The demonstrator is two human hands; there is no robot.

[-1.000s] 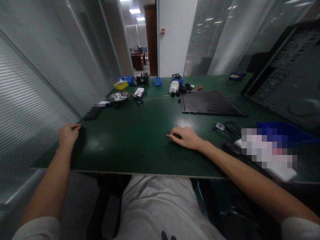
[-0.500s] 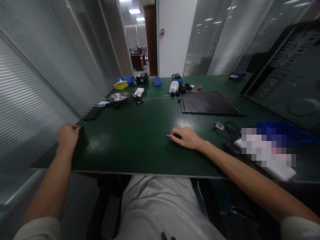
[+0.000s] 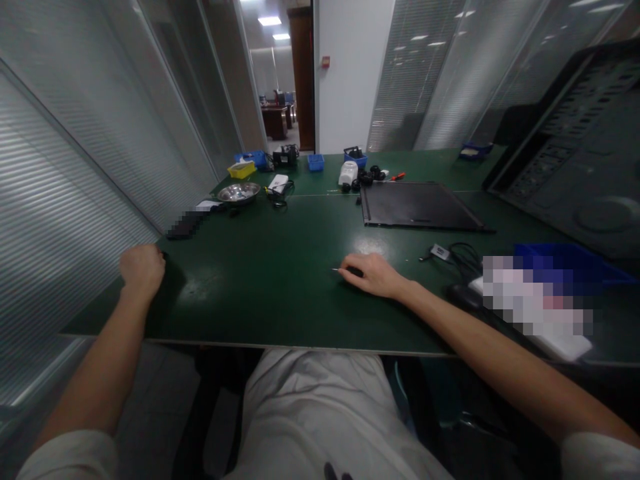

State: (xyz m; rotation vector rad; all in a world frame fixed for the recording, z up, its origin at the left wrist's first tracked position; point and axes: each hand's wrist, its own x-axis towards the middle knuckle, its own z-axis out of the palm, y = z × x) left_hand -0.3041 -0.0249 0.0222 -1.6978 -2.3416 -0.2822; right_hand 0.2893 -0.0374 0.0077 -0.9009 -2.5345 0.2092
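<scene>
My left hand [image 3: 144, 268] is closed above the left side of the green table [image 3: 260, 287]. A small dark thing [image 3: 165, 255] shows at its fingertips, too little of it to name. My right hand [image 3: 373, 273] rests on the table in front of me with thumb and fingers pinched together. From that pinch a thin pale tip [image 3: 335, 269] sticks out to the left; the rest of it is hidden by the fingers.
A flat black panel [image 3: 415, 205] lies beyond my right hand. Rightward are a cable [image 3: 465, 257], a dark mouse [image 3: 464, 297], a blue tray [image 3: 565, 263] and a large computer case [image 3: 575, 153]. A metal bowl [image 3: 239, 193] and a yellow tray [image 3: 241, 170] stand far left.
My left hand has moved slightly right and turned over, so its back now faces me and its fingers are more hidden. The right hand has stayed in place.
</scene>
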